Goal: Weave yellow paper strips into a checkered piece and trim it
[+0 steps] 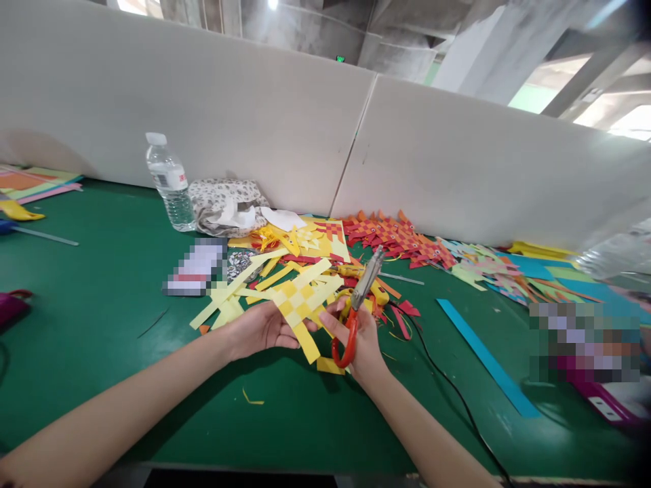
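My left hand (262, 329) holds a woven mat of yellow paper strips (302, 301) just above the green table (102, 305), its fingers closed under the weave. My right hand (359, 339) grips red-handled scissors (356, 308); their grey blades point up and away, beside the right edge of the weave. Loose yellow strips (228, 291) lie on the table behind my left hand.
A water bottle (170, 179) and a patterned cloth (226, 203) stand by the white partition (254, 115). Woven red-orange paper pieces (397, 237) and coloured paper sheets (529, 274) spread to the right. A blue strip (488, 359) and a black cable (458, 393) lie near my right arm.
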A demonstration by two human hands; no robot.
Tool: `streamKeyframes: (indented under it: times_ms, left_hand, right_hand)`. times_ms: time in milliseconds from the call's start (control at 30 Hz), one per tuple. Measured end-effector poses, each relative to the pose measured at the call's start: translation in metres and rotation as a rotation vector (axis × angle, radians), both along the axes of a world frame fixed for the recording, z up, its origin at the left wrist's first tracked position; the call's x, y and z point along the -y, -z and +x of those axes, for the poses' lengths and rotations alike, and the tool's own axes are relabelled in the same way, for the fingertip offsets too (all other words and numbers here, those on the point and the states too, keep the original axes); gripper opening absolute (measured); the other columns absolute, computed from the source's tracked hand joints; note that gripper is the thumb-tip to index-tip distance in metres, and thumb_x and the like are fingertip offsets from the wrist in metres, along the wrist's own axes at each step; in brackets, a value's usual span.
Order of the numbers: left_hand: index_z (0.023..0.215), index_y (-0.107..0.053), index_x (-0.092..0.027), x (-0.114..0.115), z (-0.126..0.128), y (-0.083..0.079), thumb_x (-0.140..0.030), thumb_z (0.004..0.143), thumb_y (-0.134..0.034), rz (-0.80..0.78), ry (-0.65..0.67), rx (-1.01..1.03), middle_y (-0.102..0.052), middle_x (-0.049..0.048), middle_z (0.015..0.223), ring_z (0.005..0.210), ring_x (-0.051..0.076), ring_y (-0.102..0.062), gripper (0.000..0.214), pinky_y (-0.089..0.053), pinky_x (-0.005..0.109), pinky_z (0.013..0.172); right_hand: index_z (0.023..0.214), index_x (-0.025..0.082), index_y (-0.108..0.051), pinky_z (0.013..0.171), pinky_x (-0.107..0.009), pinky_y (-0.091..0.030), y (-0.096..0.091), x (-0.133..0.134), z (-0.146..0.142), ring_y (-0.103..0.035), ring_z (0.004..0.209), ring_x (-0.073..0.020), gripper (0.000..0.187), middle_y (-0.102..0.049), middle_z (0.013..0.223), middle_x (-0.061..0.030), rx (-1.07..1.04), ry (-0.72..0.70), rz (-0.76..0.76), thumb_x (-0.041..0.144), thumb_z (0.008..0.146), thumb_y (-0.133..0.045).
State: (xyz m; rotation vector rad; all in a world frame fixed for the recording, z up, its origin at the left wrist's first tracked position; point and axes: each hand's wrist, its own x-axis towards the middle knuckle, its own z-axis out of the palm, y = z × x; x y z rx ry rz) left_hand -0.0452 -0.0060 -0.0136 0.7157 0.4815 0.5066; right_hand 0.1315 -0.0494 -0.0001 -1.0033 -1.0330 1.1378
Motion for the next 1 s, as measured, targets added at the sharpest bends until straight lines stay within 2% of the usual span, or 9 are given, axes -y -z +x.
streamKeyframes:
  times_ms: [100, 267, 400, 600, 733, 867, 933, 1000]
  left_hand:
    - [0.102, -0.06, -0.015, 0.003, 0.0, -0.002, -0.034, 0.081, -0.052, 0.028, 0.014, -0.053, -0.068, 0.0085, 0.088, 0.07, 0.012, -0.062, 0.03, -0.047, 0.02, 0.06]
    - [0.097, -0.063, -0.014, 0.008, 0.0, -0.006, -0.034, 0.078, -0.057, 0.016, 0.087, 0.015, -0.066, 0.0052, 0.086, 0.079, 0.013, -0.06, 0.028, -0.045, 0.024, 0.076]
    - [0.101, -0.062, -0.017, 0.008, 0.0, -0.004, -0.028, 0.076, -0.062, 0.01, 0.122, 0.087, -0.065, 0.0024, 0.084, 0.079, 0.011, -0.058, 0.028, -0.044, 0.024, 0.076]
    - [0.099, -0.063, -0.018, 0.007, -0.001, 0.003, -0.019, 0.074, -0.063, 0.024, 0.086, 0.054, -0.064, 0.001, 0.079, 0.075, 0.01, -0.058, 0.025, -0.044, 0.023, 0.074]
    - [0.096, -0.064, -0.018, 0.009, 0.003, -0.001, -0.024, 0.071, -0.065, 0.093, -0.016, -0.072, -0.066, 0.0031, 0.083, 0.075, 0.012, -0.059, 0.025, -0.044, 0.026, 0.075]
    - [0.088, -0.063, -0.016, 0.012, 0.009, -0.007, -0.021, 0.057, -0.075, 0.346, -0.226, -0.295, -0.068, 0.004, 0.088, 0.085, 0.019, -0.061, 0.033, -0.045, 0.03, 0.078]
    - [0.091, -0.059, -0.017, 0.011, 0.01, -0.007, -0.024, 0.056, -0.076, 0.427, -0.25, -0.358, -0.069, 0.0035, 0.081, 0.081, 0.02, -0.063, 0.039, -0.046, 0.032, 0.075]
    - [0.091, -0.054, -0.017, 0.01, 0.008, -0.005, -0.028, 0.059, -0.074, 0.502, -0.219, -0.378, -0.07, 0.0029, 0.074, 0.073, 0.018, -0.064, 0.039, -0.047, 0.032, 0.071]
  right_hand:
    - [0.07, 0.02, -0.047, 0.058, -0.021, -0.043, -0.002, 0.002, -0.001, -0.052, 0.058, -0.0077, 0.036, -0.056, 0.065, 0.0065, -0.017, -0.067, -0.028, 0.02, 0.053, -0.079]
    - [0.071, 0.021, -0.046, 0.07, -0.028, -0.047, -0.002, 0.004, -0.005, -0.057, 0.064, -0.0111, 0.037, -0.058, 0.064, 0.006, -0.022, -0.141, -0.028, 0.019, 0.053, -0.079]
    - [0.071, 0.022, -0.046, 0.081, -0.034, -0.045, 0.001, 0.003, -0.004, -0.06, 0.072, -0.0142, 0.036, -0.059, 0.064, 0.0056, -0.049, -0.18, -0.003, 0.017, 0.055, -0.077]
    - [0.073, 0.024, -0.043, 0.074, -0.036, -0.046, 0.001, 0.003, -0.006, -0.06, 0.068, -0.0155, 0.036, -0.056, 0.065, 0.0059, -0.117, -0.261, -0.001, 0.019, 0.058, -0.075]
    - [0.072, 0.023, -0.045, 0.067, -0.033, -0.047, 0.0, 0.003, -0.006, -0.058, 0.064, -0.0143, 0.036, -0.056, 0.065, 0.0051, -0.064, -0.19, -0.011, 0.023, 0.055, -0.077]
    - [0.071, 0.021, -0.049, 0.063, -0.026, -0.046, 0.0, 0.001, 0.0, -0.055, 0.063, -0.0102, 0.034, -0.056, 0.068, 0.0049, -0.051, -0.089, -0.021, 0.019, 0.054, -0.078]
    - [0.071, 0.021, -0.05, 0.064, -0.023, -0.045, -0.001, -0.002, 0.004, -0.054, 0.064, -0.0087, 0.032, -0.055, 0.068, 0.0055, -0.099, -0.017, -0.007, 0.019, 0.055, -0.077]
    - [0.072, 0.021, -0.049, 0.061, -0.021, -0.045, -0.002, -0.005, 0.009, -0.053, 0.062, -0.0074, 0.031, -0.054, 0.068, 0.0062, -0.162, 0.078, -0.004, 0.02, 0.057, -0.077]
